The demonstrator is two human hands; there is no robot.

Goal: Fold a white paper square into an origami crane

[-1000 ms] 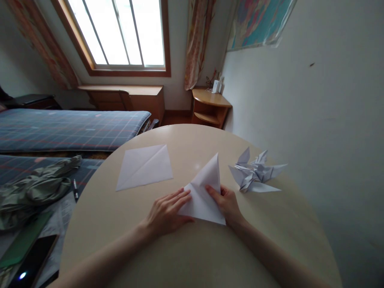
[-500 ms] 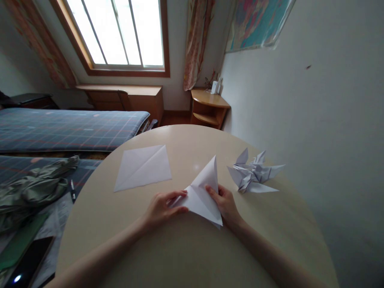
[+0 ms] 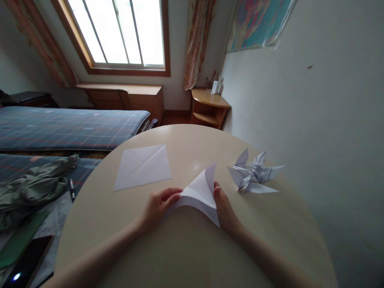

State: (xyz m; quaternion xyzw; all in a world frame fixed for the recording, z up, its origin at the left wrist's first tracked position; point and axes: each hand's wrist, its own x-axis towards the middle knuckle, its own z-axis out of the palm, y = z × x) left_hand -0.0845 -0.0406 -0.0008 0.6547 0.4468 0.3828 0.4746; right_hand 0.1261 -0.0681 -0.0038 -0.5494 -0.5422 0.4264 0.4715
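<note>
A folded sheet of white paper (image 3: 198,190) is held between my two hands over the table, its near edge bowed and one corner pointing up and away. My left hand (image 3: 157,206) pinches the sheet's left corner between thumb and fingers. At the right edge, my right hand (image 3: 223,206) grips the paper, with the fingers partly hidden behind it. To the left lies a flat square of white paper (image 3: 144,166) with a diagonal crease. Several folded paper figures (image 3: 253,174), pointed like origami cranes, sit in a heap beyond my right hand.
The round cream table (image 3: 186,252) carries all the paper. Left of it, a bed (image 3: 69,128) holds crumpled green cloth (image 3: 33,188), a pen (image 3: 72,189) and a lit phone (image 3: 31,258). A corner shelf (image 3: 210,98) stands behind; a white wall (image 3: 330,120) rises at right.
The held paper has opened and curved along its near edge, and its raised corner has dropped a little. My right thumb has slid off the paper's face to its edge.
</note>
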